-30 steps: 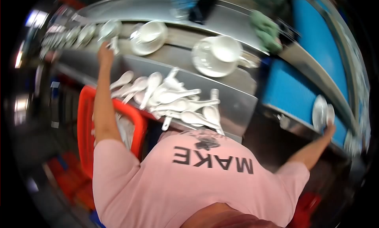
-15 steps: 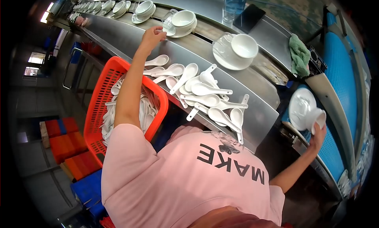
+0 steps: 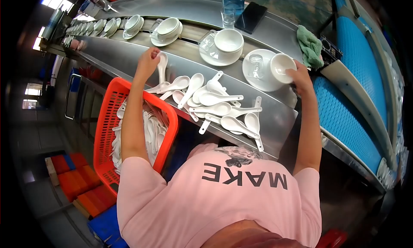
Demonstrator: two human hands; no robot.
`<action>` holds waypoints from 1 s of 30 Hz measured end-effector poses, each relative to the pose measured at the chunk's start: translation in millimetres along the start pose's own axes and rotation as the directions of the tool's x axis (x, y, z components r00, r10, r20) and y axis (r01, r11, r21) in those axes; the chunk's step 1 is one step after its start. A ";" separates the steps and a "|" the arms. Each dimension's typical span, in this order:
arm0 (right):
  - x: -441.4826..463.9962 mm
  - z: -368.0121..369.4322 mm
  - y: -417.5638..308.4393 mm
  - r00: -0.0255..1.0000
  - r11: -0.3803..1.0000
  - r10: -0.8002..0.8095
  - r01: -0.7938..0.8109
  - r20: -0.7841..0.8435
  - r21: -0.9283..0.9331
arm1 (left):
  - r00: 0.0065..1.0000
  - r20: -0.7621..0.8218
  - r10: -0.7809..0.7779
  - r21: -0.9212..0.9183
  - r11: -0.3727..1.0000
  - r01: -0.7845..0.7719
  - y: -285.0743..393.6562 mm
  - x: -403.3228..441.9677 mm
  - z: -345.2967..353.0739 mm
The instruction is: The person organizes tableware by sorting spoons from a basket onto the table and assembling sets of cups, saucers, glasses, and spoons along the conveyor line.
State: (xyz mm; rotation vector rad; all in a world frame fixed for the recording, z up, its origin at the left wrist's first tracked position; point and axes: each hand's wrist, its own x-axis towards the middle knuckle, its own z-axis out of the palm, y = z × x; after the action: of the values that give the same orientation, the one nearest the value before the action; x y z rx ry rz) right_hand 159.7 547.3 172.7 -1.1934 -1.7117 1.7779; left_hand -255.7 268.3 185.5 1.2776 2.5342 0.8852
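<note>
At the table's far edge, my left hand is closed, its fingertips pinching the bowl end of a white soup spoon whose handle points toward me. Nearby a loose pile of white soup spoons lies on the steel table. On the right, my right hand grips the rim of a small white bowl. That bowl sits tilted on a white plate, beside a clear glass. The palm hides part of the bowl's right side.
A red basket full of spoons stands at my left. Several place settings line the conveyor strip. Behind are a phone, a blue jug and a green cloth. A blue belt runs along the right.
My right hand has brought the bowl, plate and glass from the blue belt to the strip. My left hand has taken a spoon and turned it. The settings have shifted in view.
</note>
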 end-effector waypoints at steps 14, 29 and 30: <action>-145.7 -46.5 -27.7 0.978 0.983 -0.108 0.132 0.178 -0.127 | 0.916 0.036 -0.399 -0.225 0.890 0.396 42.3 15.2 40.4; -153.3 18.6 226.5 0.988 0.872 0.095 -0.140 -0.118 -0.470 | 0.840 0.543 0.005 0.153 0.983 -0.105 26.7 -31.9 -11.4; -146.6 26.9 231.7 0.984 0.833 0.086 -0.156 -0.154 -0.532 | 0.826 0.564 -0.018 0.186 0.977 -0.105 27.3 -36.1 -11.3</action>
State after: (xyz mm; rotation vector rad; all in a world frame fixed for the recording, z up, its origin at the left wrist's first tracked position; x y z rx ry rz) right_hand 282.7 377.5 -6.0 -1.6326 -2.1843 1.2673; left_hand -219.3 247.9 206.3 1.4018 2.1553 0.1839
